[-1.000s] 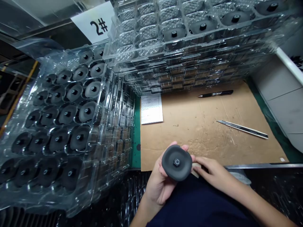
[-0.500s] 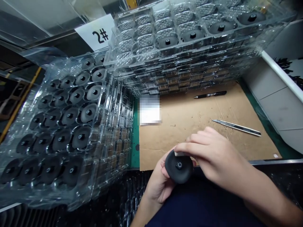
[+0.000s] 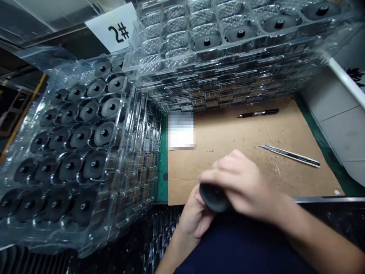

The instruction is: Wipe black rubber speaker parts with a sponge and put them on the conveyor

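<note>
My left hand (image 3: 194, 217) grips a black round cup-shaped part (image 3: 213, 198) from its left side, just above my lap. Over the part's upper right edge lies my right hand (image 3: 242, 180), fingers bent and blurred by motion. A small white block showed under those fingers half a second ago; now the fingers hide it. Most of the part's face and its central stud are covered too. Beyond the hands is a brown cardboard sheet (image 3: 205, 167), with a craft knife (image 3: 291, 155) to the right and a black pen (image 3: 258, 113) farther back.
A stack of clear plastic trays (image 3: 114, 152) on the left holds many similar black parts. Another tray stack (image 3: 196, 70) at the back carries several in its top layer. Behind stands a "2#" sign (image 3: 112, 28). A white bin wall (image 3: 333, 102) bounds the right.
My right hand has shifted left and down across the black part, covering its stud and the white block. The part now appears tilted. The whole view has shifted slightly.
</note>
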Demonstrator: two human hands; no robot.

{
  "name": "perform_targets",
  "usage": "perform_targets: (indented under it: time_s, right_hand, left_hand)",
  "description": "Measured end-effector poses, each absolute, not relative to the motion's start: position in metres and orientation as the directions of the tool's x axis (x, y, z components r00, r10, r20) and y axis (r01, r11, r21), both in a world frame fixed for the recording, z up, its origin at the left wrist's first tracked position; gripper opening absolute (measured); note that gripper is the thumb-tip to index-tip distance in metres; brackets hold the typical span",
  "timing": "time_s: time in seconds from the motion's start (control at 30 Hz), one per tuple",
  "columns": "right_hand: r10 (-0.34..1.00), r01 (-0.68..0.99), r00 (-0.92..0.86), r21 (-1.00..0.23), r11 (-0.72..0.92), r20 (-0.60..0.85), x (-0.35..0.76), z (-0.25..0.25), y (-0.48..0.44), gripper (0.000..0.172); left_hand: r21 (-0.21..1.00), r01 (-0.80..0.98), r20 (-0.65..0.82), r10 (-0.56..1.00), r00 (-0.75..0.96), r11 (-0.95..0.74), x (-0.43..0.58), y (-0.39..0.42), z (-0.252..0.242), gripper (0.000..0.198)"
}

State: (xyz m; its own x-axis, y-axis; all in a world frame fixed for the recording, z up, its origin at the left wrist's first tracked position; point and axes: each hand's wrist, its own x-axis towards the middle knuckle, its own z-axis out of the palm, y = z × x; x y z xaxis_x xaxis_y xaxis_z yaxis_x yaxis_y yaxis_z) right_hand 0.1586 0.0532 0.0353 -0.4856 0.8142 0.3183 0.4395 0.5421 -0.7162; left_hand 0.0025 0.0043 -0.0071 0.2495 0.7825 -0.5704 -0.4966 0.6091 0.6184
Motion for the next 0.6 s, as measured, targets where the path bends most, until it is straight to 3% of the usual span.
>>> perform_targets:
  time_s: [0.13,0.23,0.37,0.47,0.53,0.6]
  right_hand:
    - [0.972,0.581,-0.229,-0.809,0.091,-0.056,0.184,-0.008,0.055,0.022]
    - [0.963,0.564,-0.216,-0.825,-0.014,-0.163,0.19,-0.045,0.033,0.023]
    - [0.961,0.547,-0.21,-0.836,-0.038,-0.181,0.186,-0.066,0.011,0.023]
    - [0.985,0.553,-0.074,-0.829,-0.089,-0.155,0.186,-0.041,0.019,0.025]
    - [0.997,0.545,-0.001,-0.836,-0.066,-0.08,0.182,-0.011,0.028,0.026]
    - [0.997,0.523,-0.047,-0.849,0.07,0.054,0.172,0.019,0.031,0.029]
  left_hand:
    - [0.418,-0.644,-0.515,0.751,0.414,0.641,-0.005,0.007,-0.004,0.062]
    - [0.324,-0.713,-0.455,0.763,0.459,0.622,-0.006,0.008,-0.003,0.056]
    - [0.316,-0.716,-0.435,0.766,0.474,0.623,-0.005,0.009,-0.003,0.058]
    - [0.337,-0.7,-0.451,0.761,0.467,0.63,-0.003,0.008,-0.002,0.059]
    - [0.357,-0.688,-0.467,0.759,0.455,0.632,-0.001,0.007,-0.002,0.061]
    - [0.384,-0.681,-0.478,0.765,0.432,0.624,0.002,0.006,-0.003,0.06]
